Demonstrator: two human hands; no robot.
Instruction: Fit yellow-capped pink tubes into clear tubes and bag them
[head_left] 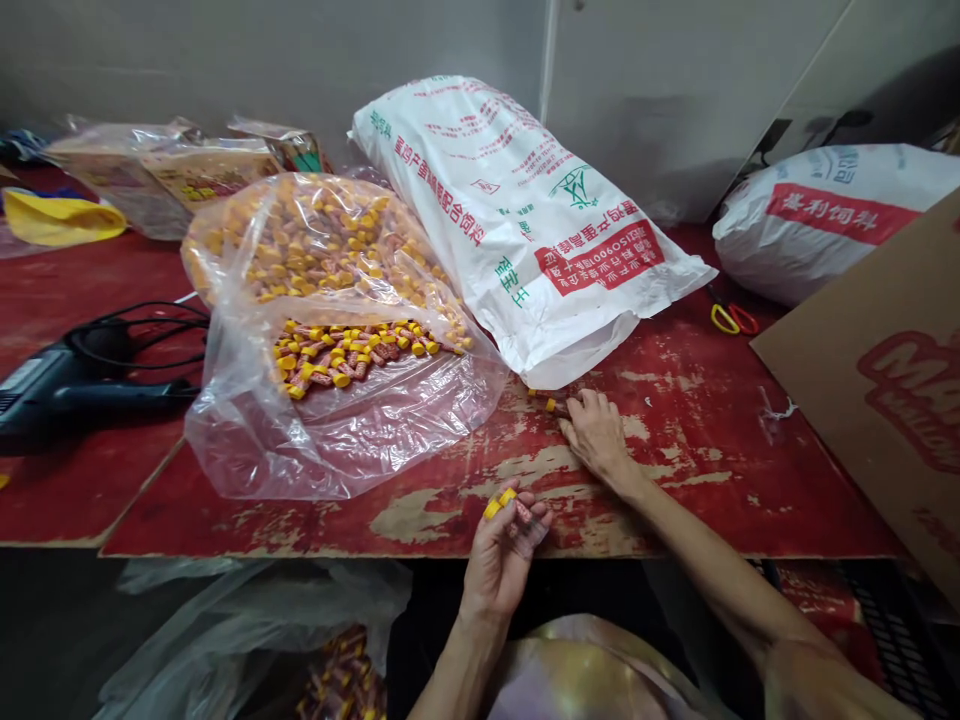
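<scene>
**Yellow caps in hand at a worn red bench**

Red paint, scuffed through to bare wood in patches, covers the bench (675,470). At its near edge the left hand (501,555) has its grip closed around a few small tubes (511,505), their yellow caps poking up above the fingers at about 12 o'clock from the palm. The right hand (598,432) lies palm down on the bench, just toward 2 o'clock from the left one, with its fingertips on another capped tube (550,401) that lies at the mouth of the white sack (525,220); whether that grip has closed on the tube I cannot tell.

At 10 o'clock from the hands a clear bag (330,330) sprawls open, heaped with more of the same yellow-capped tubes. The white sack, printed in red and green, leans beside it and touches it. A dark power tool (75,385) with a looped cord rests at 9 o'clock. Scissors (731,318) with yellow and red handles lie at 2 o'clock, near a second white sack (832,215). A cardboard sheet (885,380) slants in at 3 o'clock. Below the bench edge, at 7 o'clock, another clear bag (247,630) holds more tubes.
</scene>
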